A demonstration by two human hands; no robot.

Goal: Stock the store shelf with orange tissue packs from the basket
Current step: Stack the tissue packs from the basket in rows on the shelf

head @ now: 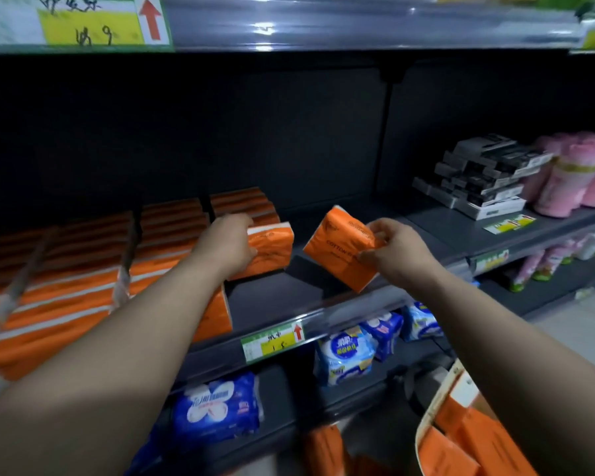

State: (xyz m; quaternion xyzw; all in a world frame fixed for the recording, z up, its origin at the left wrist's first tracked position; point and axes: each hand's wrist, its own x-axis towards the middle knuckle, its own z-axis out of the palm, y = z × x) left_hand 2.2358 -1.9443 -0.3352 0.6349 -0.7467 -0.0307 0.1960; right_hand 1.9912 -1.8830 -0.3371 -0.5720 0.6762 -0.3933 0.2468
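My left hand [225,245] grips an orange tissue pack [272,250] standing on the dark shelf [275,297], at the right end of the rows of orange packs [83,276]. My right hand [397,250] pinches a second orange tissue pack [339,250], tilted and held just above the shelf's front lip, a short gap right of the first. The basket [433,403] sits at the bottom right with several orange packs [474,438] inside, partly hidden by my right forearm.
Bare shelf surface lies right of the two packs. Grey boxes [481,176] and pink rolls [574,176] stand farther right. Blue and white packs [346,355] fill the shelf below. A price tag [272,341] hangs on the shelf lip; another shelf edge [323,25] runs overhead.
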